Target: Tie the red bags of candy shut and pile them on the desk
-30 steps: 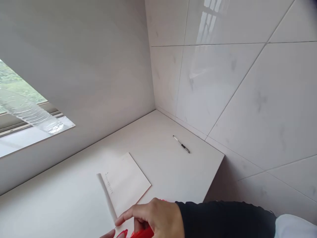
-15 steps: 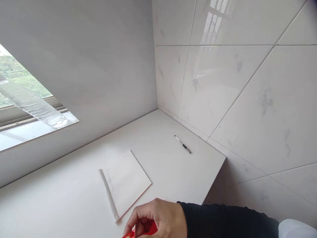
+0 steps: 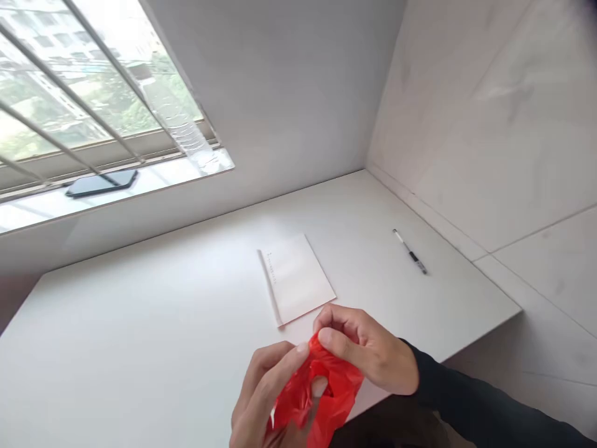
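A crumpled red plastic bag (image 3: 338, 389) hangs between my two hands at the table's front edge. My right hand (image 3: 366, 348) pinches its top between thumb and fingers. On the other side, my left hand (image 3: 268, 389) is closed on the bag, fingertips near the same top part; some of its fingers are hidden by the red film. An opening shows in the middle of the bag. Just beyond my hands, a pale booklet (image 3: 298, 280) with a folded strip along its left side lies flat on the white table (image 3: 153, 323).
A black-and-clear pen (image 3: 410, 252) lies on the table's right part, near the tiled wall. On the window sill stand a clear plastic bottle (image 3: 180, 124) and, lying flat, a dark phone (image 3: 102, 183). Metal bars cross the window. The table's edge drops off at lower right.
My view has swung left, bringing the phone and more window into sight. My right hand has lifted the red bag into fuller view, and my left hand has come in to hold it too.
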Demonstrator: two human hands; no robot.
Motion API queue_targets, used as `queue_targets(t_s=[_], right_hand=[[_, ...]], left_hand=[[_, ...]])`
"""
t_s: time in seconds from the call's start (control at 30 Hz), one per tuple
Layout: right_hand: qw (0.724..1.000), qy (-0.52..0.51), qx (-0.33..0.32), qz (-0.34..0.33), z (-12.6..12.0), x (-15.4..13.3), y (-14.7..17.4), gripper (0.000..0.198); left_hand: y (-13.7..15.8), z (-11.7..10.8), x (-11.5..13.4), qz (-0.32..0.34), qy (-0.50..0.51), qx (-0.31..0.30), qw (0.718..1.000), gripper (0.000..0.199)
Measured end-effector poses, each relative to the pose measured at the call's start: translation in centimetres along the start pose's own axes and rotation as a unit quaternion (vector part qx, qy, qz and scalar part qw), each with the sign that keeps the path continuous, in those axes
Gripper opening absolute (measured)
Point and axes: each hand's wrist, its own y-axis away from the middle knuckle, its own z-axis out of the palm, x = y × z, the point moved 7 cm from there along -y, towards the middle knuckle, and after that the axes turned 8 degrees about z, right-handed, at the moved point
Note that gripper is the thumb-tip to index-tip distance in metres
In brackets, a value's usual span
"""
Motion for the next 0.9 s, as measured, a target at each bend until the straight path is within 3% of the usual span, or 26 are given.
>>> queue_targets(t_s=[0.17,0.3,0.4,0.53,0.6,0.67,0.9], right_hand=[[0.998,0.058,0.014,0.011,0.4,-0.3,0.7,0.027],[0.987,0.141,0.069,0.009,-0.8,-0.5,1.6,0.028],[0.978,0.171,0.116,0.033,-3.1,0.8,2.7,0.030],[0.969,0.195,0.147,0.050,-5.4,2.7,3.9,0.028],[0.975,0.172,0.133,0.041,-5.1,3.0,4.1,0.026],[0.985,0.123,0.115,0.027,-4.0,2.9,4.0,0.026],[0.996,-0.075,0.048,0.022,-0.1,3.4,2.3,0.028]], left_hand=[[1.2,-0.4,-0.3,-0.026,-0.006,-0.046,0.999,0.041],[3.3,-2.4,-0.1,-0.038,-0.076,0.023,0.996,0.036],[5.3,-4.0,0.1,-0.058,-0.121,0.088,0.987,0.032],[8.5,-5.8,-1.6,-0.216,-0.106,0.169,0.956,0.018],[9.7,-5.9,-2.8,-0.294,-0.081,0.175,0.936,0.027],[10.0,-5.7,-3.4,-0.326,-0.065,0.167,0.928,0.034],[8.4,-4.1,-3.3,-0.322,-0.050,0.129,0.937,0.036]])
